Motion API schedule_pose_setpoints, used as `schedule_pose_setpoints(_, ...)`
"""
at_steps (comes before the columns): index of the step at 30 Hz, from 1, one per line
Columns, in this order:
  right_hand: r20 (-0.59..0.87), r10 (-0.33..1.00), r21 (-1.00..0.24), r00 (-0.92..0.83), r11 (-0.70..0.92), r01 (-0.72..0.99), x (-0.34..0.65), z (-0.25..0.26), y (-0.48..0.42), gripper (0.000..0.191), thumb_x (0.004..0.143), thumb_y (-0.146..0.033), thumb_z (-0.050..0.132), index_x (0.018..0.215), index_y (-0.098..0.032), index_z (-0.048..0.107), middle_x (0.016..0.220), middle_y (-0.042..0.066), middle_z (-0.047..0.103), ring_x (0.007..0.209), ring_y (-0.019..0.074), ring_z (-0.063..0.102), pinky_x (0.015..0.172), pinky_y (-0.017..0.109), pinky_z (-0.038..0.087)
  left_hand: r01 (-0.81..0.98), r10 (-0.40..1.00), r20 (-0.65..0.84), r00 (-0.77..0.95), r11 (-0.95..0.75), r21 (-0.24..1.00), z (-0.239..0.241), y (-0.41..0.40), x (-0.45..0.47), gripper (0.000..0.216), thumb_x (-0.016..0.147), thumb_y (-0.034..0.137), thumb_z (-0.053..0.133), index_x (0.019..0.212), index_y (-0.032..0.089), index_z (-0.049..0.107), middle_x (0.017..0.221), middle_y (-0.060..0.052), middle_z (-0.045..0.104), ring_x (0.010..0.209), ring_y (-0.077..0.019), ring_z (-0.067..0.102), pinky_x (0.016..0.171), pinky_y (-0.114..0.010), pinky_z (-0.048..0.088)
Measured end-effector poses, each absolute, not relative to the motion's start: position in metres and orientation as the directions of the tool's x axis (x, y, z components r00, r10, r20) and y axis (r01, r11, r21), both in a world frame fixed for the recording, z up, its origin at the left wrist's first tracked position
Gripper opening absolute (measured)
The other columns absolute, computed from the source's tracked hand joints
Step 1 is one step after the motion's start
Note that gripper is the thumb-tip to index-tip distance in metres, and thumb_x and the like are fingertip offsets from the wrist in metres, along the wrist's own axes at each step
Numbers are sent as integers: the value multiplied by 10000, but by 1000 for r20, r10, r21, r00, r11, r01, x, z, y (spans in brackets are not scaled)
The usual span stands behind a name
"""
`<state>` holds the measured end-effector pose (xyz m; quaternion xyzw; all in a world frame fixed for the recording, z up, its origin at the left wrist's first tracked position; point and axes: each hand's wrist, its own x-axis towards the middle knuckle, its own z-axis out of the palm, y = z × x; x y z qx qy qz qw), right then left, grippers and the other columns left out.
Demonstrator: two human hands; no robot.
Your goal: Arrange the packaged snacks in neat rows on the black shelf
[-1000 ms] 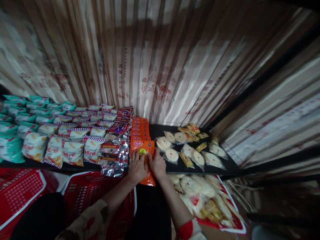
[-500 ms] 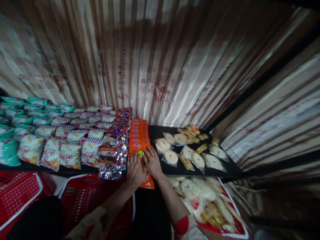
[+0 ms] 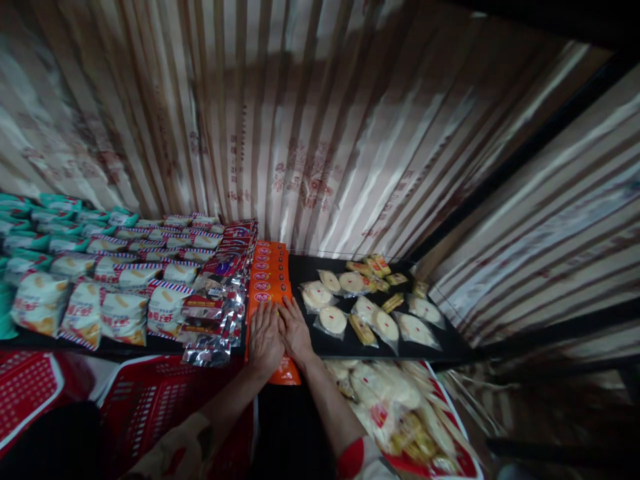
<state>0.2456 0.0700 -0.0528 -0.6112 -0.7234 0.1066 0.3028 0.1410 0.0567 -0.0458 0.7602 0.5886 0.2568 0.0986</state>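
Your left hand (image 3: 267, 339) and right hand (image 3: 297, 333) lie flat, fingers extended, on the orange packets (image 3: 270, 275) at the frame's lower centre. Press evenly, keeping their row straight (silvery packets (image 3: 205, 315) sit just left).

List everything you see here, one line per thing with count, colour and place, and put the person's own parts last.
Teal bags: many, teal, shelf's far left
Striped-edge bags: many, mostly white, right of the teal ones
Foil packets: many, dark red and silver, beside the orange column
Orange packets: several overlapping, orange, mid-shelf
Wrapped discs: about eight, white, shelf's right part
Small packets: several, yellow, among the discs
Shelf: one, black, under these goods
Baskets: three, red with white rims, below shelf level
Heap of wrapped pieces: uncountable, white and yellow, in the rightmost basket
Pleated sheeting: count unclear, pale with red prints, behind
Slanting bar: one, black, right
Left hand: one, bare, on the orange packets
Right hand: one, bare, beside it
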Motion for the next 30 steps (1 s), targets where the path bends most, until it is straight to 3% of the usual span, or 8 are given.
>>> schedule_pose_setpoints(7, 302, 953, -595, -19, 204, 777, 248, -55, 72, 376, 869, -242, 424, 1201, -173, 587, 1358, 87, 493, 1351, 219, 295, 1088, 420, 320, 868, 954, 246, 172, -265, 420, -44, 57, 141, 482, 876, 143, 286, 1325, 60, 440, 1389, -153, 443, 1327, -270, 331, 1094, -454, 276)
schedule_pose_setpoints(13, 297, 955, -656, 9, 197, 728, 255, -54, 78, 299, 856, -264, 486, 1080, -170, 660, 1306, 120, 534, 1263, 239, 429, 1062, 422, 350, 895, 946, 270, 178, -270, 355, -46, 55, 145, 475, 844, 184, 377, 1293, 70, 484, 1385, -153, 448, 1333, -297, 309, 1105, -509, 223)
schedule_pose_setpoints(18, 316, 946, -706, 73, 183, 684, 255, -59, 78, 281, 826, -255, 529, 1058, -204, 681, 1282, 109, 549, 1243, 251, 450, 1044, 436, 367, 913, 932, 313, 183, -280, 298, -54, 56, 147, 467, 827, 233, 434, 1272, 118, 519, 1378, -124, 466, 1327, -293, 318, 1099, -503, 233)
schedule_pose_setpoints(30, 323, 944, -680, 62, 186, 709, 256, -64, 80, 294, 849, -272, 495, 1069, -194, 673, 1279, 119, 549, 1229, 248, 462, 1031, 438, 385, 924, 904, 397, 156, -275, 264, -66, 60, 150, 460, 807, 262, 465, 1240, 133, 553, 1345, -120, 503, 1300, -288, 353, 1085, -488, 242)
